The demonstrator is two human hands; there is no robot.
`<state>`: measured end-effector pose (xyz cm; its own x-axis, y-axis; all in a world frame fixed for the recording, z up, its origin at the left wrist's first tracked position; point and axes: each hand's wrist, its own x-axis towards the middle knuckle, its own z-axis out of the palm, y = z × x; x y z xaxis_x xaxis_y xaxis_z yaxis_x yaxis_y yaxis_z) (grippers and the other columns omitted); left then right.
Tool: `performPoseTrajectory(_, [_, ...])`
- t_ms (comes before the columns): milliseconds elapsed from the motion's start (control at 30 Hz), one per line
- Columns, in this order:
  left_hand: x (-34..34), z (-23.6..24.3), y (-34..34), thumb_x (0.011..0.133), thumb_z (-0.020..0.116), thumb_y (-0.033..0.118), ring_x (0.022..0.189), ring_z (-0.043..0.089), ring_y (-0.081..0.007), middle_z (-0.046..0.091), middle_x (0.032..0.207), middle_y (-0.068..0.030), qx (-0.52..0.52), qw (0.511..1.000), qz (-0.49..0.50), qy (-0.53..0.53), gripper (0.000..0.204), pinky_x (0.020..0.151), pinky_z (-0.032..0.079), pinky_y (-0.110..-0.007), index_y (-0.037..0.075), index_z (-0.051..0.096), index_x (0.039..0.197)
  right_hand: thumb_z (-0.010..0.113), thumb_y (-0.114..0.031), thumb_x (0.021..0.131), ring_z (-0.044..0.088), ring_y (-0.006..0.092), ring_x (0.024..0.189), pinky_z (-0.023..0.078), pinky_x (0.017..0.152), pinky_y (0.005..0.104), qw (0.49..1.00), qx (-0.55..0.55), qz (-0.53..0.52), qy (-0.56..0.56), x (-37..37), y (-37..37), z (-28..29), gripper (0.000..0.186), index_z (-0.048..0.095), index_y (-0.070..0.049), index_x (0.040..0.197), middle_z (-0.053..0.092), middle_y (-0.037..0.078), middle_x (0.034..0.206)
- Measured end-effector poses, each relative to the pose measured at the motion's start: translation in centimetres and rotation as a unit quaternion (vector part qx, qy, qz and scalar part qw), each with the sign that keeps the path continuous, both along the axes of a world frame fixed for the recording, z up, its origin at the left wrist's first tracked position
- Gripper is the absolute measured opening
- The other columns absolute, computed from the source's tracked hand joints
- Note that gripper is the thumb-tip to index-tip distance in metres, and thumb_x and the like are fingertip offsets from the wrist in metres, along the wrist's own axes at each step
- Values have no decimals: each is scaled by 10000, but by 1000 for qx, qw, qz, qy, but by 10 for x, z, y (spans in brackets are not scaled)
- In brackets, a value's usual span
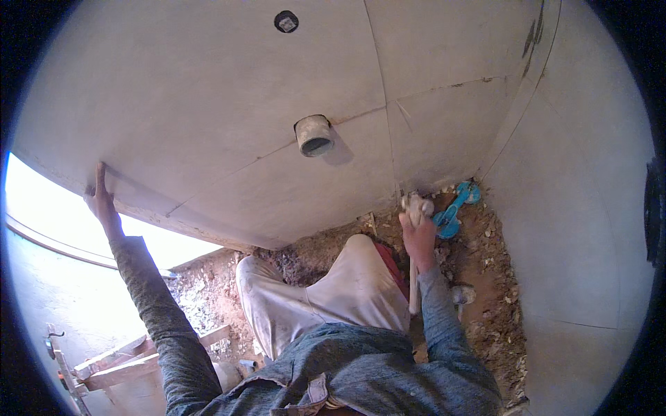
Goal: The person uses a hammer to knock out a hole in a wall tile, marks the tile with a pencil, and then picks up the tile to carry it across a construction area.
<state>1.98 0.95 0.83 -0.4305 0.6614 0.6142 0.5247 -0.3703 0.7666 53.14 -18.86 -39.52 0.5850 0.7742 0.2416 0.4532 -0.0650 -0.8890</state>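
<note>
My left hand (104, 204) reaches far out to the left and grips the edge of the tiled wall (222, 166), with one digit stretched up along its face. Down by the foot of this wall, my right hand (419, 239) is closed on a dusty hammer (414, 298). Its pale handle points back toward me, and its head, somewhat blurred, is close to the wall's bottom edge. Right beside that hand lies a turquoise double suction-cup lifter (452, 211) on the rubble. A short grey pipe (314, 136) sticks out of the wall between my arms.
A second smooth wall (590, 208) rises on the right. Loose soil and rubble (485, 277) cover the ground around my knees. A small dusty tool (463, 295) lies behind the lifter. Wooden planks (132, 367) are at lower left, near a bright opening (62, 215). A round hole (286, 22) is higher up.
</note>
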Motion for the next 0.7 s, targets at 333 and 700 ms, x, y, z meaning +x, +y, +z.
performPoseTrajectory(333, [6, 0, -8, 678, 747, 487, 1291, 277, -366, 293, 1351, -272, -28, 1000, 9, -5, 1073, 1037, 247, -528, -128, 167, 1338, 649, -214, 763, 544, 415, 961, 443, 799, 481, 965, -259, 7, -48, -29, -84, -122, 414, 516, 35, 1066, 565, 270, 996])
performPoseTrajectory(700, [11, -1, -10, 726, 719, 457, 1295, 312, -283, 515, 1251, -140, -20, 999, -24, -9, 924, 1052, 210, -518, -123, 268, 1287, 611, -171, 758, 563, 387, 941, 470, 765, 474, 924, -350, 3, -154, -26, -125, -228, 436, 508, -53, 1165, 564, 223, 1040])
